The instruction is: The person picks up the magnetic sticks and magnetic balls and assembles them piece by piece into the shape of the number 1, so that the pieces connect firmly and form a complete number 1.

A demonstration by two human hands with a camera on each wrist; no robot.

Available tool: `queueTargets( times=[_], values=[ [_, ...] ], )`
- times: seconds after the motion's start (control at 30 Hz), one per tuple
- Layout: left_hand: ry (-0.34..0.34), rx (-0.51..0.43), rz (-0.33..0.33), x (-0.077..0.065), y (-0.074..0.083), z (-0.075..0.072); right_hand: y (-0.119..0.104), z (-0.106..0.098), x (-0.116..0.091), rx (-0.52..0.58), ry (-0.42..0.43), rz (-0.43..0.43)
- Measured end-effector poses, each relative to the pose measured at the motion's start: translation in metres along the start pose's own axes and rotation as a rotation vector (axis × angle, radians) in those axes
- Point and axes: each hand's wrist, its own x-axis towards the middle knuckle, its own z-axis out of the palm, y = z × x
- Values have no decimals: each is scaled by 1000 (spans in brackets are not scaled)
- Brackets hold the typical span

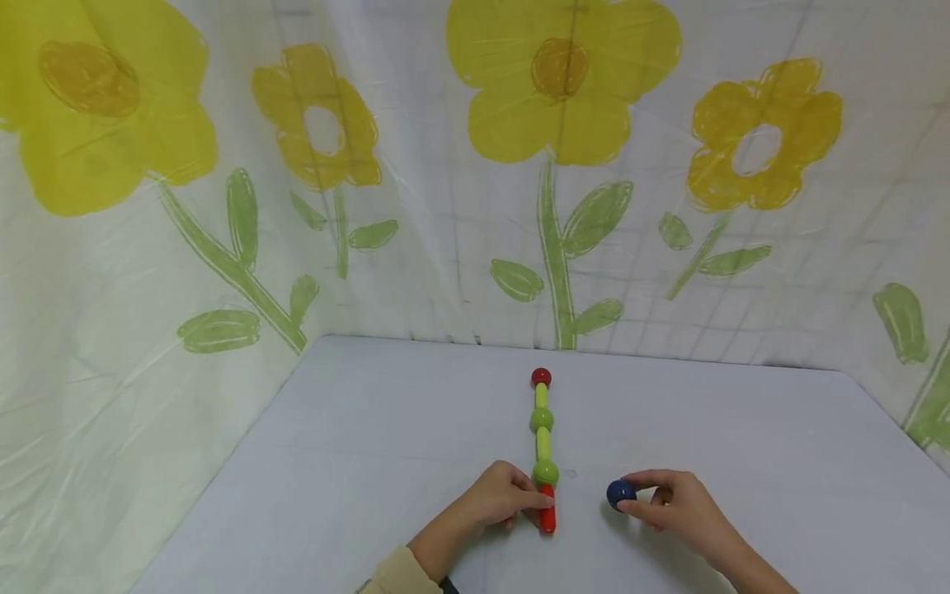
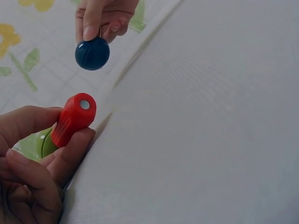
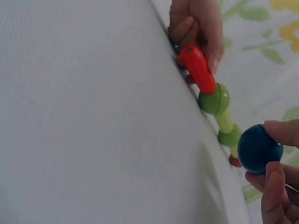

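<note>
My left hand [image 1: 503, 497] pinches a red rod [image 1: 547, 510] between thumb and fingers. A pale round disc shows in the rod's free end in the left wrist view. The rod's far end meets a green ball [image 1: 545, 472], the nearest part of a straight chain. Beyond it run a yellow-green rod [image 1: 544, 444], a second green ball [image 1: 542, 419], another yellow-green rod [image 1: 541, 396] and a red ball [image 1: 541, 377]. To the right, apart from the chain, my right hand [image 1: 679, 505] pinches a dark blue ball [image 3: 259, 149] between thumb and fingertips.
A white-covered table [image 1: 416, 396] lies under both hands. Behind its far edge hangs a pale curtain [image 1: 430, 247] printed with yellow flowers and green leaves, which also runs along the left side.
</note>
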Motion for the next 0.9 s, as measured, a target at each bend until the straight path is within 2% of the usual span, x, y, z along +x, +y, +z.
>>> queueTargets(
  times=[0.17,0.37,0.67,0.9],
  values=[
    [9,0,-12,1,0,-1,-8,14,-3,-19,-61,-18],
    [13,13,-10,1,1,-1,-10,28,-5,24,-157,-77],
    [-13,-15,-24,-1,3,-4,-20,48,-9,84,-255,-75],
    [2,17,6,0,2,-3,-22,57,-12,165,-290,-57]
  ],
)
